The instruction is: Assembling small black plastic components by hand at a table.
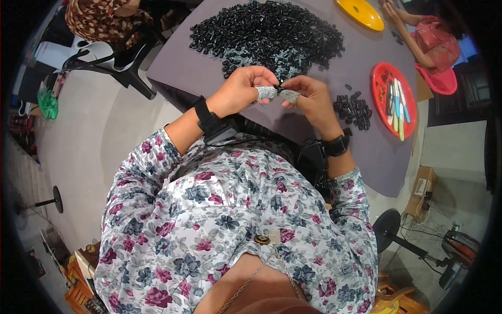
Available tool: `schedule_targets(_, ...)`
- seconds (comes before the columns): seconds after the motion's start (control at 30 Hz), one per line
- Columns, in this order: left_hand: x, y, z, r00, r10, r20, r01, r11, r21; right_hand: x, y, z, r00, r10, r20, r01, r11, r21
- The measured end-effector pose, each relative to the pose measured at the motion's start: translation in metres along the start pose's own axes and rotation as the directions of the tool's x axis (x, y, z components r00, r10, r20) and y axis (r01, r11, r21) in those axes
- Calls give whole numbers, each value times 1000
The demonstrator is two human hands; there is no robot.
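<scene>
My left hand (243, 93) and my right hand (311, 100) meet over the near part of the table, fingertips almost touching. Both are closed in a pinch on a small black piece (280, 87), mostly hidden by the fingers. Each thumb is wrapped in greyish-white tape. Just beyond my hands spreads a large heap of small black pieces (266, 31), with grey-green slivers (290, 64) along its near side. To the right of my right hand lies a smaller pile of black pieces (354, 111).
A red tray (375, 86) with several knives (398, 104) and black bits stands at the table's right side. A yellow plate (361, 13) is farther back. One person (434, 42) sits at the far right, another (104, 23) at the far left by a black chair (137, 70).
</scene>
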State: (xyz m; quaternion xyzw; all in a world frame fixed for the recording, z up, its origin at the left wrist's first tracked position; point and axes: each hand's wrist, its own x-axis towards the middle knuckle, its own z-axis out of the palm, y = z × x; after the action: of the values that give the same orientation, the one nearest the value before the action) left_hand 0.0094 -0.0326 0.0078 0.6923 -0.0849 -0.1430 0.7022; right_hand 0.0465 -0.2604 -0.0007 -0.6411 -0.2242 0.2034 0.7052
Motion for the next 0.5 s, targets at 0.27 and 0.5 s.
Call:
schedule_targets(0.27,-3,6,4,996,68,51,-72,994,82,0,-1,-1,989,131,71,-135,989,52)
schedule_targets(0.5,-3,11,4,993,90,80,-100,986,133,0,-1,-3,984,154,89,-160,985,59)
